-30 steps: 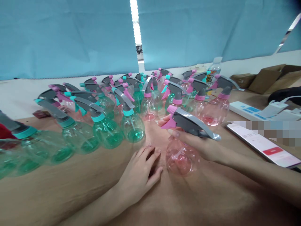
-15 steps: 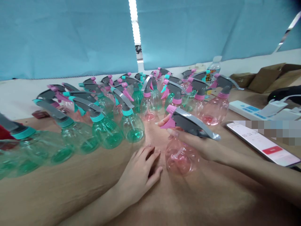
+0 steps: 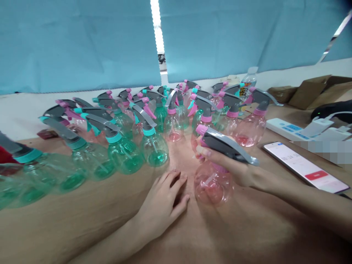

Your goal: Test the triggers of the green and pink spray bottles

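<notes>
A clear pink spray bottle point(image 3: 213, 185) with a grey and pink trigger head stands on the table in front of me. My right hand point(image 3: 229, 159) is wrapped round its neck, with the fingers curled over the trigger under the pink nozzle. To the left of that bottle, my left hand point(image 3: 165, 200) lies on the table, fingers loosely spread and holding nothing. Just beyond it is a green spray bottle point(image 3: 154, 148) with a turquoise collar. Another pink spray bottle point(image 3: 251, 126) stands behind my right hand.
Several more green and pink spray bottles point(image 3: 125, 152) crowd the back and left of the table point(image 3: 110, 227). On the right lie a phone point(image 3: 305, 167) with a lit screen and a white power strip point(image 3: 288, 128). Farther back are a cardboard box point(image 3: 310, 93) and a plastic drink bottle point(image 3: 249, 79).
The fingers of my right hand have curled in and pulled the trigger toward the neck of the pink bottle. My left hand has stayed put.
</notes>
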The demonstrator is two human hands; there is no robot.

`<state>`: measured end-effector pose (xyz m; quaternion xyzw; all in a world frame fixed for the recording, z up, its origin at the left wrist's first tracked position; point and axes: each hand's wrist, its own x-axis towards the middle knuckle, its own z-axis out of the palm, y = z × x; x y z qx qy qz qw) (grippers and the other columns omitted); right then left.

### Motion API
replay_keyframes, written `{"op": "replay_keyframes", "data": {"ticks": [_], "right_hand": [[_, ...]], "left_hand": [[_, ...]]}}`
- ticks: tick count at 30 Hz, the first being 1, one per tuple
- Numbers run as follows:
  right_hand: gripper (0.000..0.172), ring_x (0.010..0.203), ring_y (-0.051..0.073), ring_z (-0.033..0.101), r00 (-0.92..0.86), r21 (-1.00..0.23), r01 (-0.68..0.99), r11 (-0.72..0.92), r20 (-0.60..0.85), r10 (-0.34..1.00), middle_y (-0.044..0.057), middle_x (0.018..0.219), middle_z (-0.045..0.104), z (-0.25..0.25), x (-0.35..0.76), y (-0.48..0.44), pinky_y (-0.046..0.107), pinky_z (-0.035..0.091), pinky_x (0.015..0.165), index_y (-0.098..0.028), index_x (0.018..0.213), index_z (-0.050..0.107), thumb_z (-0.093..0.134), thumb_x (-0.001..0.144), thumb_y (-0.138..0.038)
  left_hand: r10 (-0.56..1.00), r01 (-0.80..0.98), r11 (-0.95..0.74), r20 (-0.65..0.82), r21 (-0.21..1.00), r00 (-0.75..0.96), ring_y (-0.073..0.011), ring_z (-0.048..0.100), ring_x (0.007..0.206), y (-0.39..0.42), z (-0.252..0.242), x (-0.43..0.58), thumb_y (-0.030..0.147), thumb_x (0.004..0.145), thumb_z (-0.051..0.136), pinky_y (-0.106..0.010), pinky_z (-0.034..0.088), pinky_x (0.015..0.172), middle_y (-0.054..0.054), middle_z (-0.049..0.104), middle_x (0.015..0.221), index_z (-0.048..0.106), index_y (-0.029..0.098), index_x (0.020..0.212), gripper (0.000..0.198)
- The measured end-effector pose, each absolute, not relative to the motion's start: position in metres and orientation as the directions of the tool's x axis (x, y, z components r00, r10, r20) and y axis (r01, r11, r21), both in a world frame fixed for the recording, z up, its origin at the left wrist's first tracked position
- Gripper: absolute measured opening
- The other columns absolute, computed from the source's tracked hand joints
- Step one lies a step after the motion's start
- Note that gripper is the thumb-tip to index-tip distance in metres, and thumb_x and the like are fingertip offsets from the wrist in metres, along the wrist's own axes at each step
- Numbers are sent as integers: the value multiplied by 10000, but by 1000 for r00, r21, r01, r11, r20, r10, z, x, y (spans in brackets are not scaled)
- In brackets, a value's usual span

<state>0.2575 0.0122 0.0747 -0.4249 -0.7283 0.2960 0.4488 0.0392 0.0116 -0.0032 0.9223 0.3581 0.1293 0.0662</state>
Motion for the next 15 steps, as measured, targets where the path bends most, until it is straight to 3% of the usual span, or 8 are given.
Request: {"op": "replay_keyframes", "data": {"ticks": [5,9,15], "right_hand": [[281,596,132,383,-240,-806,355,473,411,880,-26,658,392,72,258,14,263,349,545,-235,694,433,535,867,-432],[151,628,136,441,-229,-833,305,462,407,884,-32,690,468,64,257,17,272,373,580,-253,822,528,554,872,-393],[133,650,126,474,-208,-869,242,432,388,898,-38,721,480,61,255,16,275,397,603,-231,780,480,583,844,-287]], "left_hand": [[678,645,-734,182,211,712,-311,436,1240,13,-4,39,289,931,521,-483,404,996,-154,518,1305,516,125,1293,397],[674,642,-738,186,208,715,-310,443,1230,13,-4,40,283,927,523,-476,408,992,-156,522,1298,520,121,1291,398],[672,642,-740,177,200,719,-311,440,1235,12,-3,40,283,930,521,-482,405,996,-160,513,1312,519,118,1296,402]]}}
